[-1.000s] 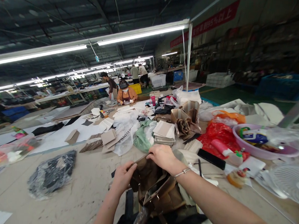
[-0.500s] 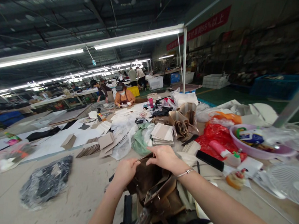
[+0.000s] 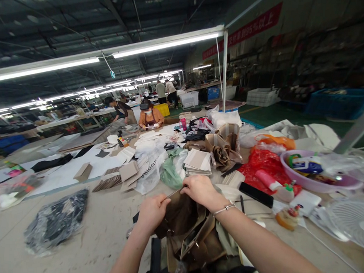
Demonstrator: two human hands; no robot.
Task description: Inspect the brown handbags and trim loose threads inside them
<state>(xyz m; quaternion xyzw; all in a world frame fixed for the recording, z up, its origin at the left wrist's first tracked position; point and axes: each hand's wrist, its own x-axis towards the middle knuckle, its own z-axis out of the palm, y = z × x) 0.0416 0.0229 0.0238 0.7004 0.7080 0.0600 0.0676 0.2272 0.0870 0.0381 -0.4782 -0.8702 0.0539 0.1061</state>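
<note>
Left hand (image 3: 152, 212) pinching rim of brown soft-sided bag with metal fittings (image 3: 178, 217) between thumb and fingers; right hand (image 3: 200, 190), wearing slim silver bracelet (image 3: 224, 208), pinching same rim farther along. Bag gaping open toward near edge of grey-beige bench (image 3: 107, 227). Dark flat bundle in clear plastic (image 3: 58, 219) lying toward left edge; pale purple round basin (image 3: 306, 179) resting toward right edge, long black flat rectangle (image 3: 255, 194) lying between bag and basin.
</note>
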